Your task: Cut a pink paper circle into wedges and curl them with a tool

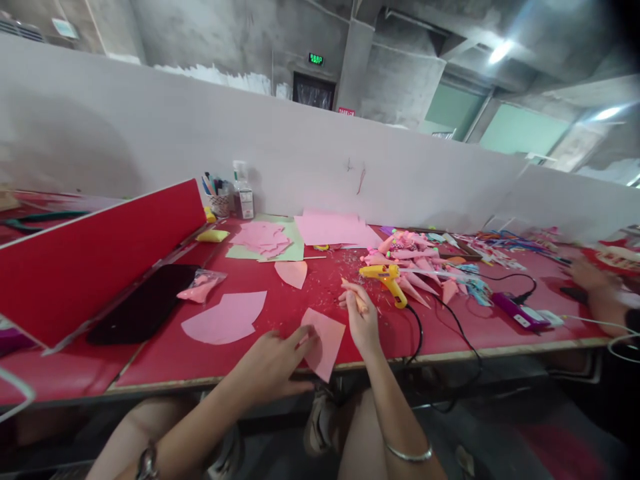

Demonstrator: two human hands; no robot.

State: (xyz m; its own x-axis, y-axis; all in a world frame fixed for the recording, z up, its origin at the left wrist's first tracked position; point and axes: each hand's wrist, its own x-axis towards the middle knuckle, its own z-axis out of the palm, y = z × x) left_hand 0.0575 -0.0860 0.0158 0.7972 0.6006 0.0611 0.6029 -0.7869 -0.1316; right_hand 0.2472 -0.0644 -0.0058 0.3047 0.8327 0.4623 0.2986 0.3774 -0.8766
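Observation:
My left hand [280, 357] lies with its fingers apart, fingertips over the left side of a fan-shaped pink paper piece [331, 339] at the table's front edge. My right hand [364, 323] is closed around a slim wooden tool [361, 305]; its exact kind is hard to make out. Beyond the hands is a smaller pink paper piece [291, 273]. Larger pink cut shapes [225, 319] lie to the left. A yellow hot glue gun [387, 275] rests just right of my right hand, near a heap of pink paper cones [413, 253].
Pink sheets [335, 229] and stacked pink cutouts [263, 238] lie at the back. At left are a red divider [110, 260], a dark flat object [145, 303] and a small clear bag [201, 287]. A purple power strip [520, 311] and cables lie right, near another person's hand [595, 277].

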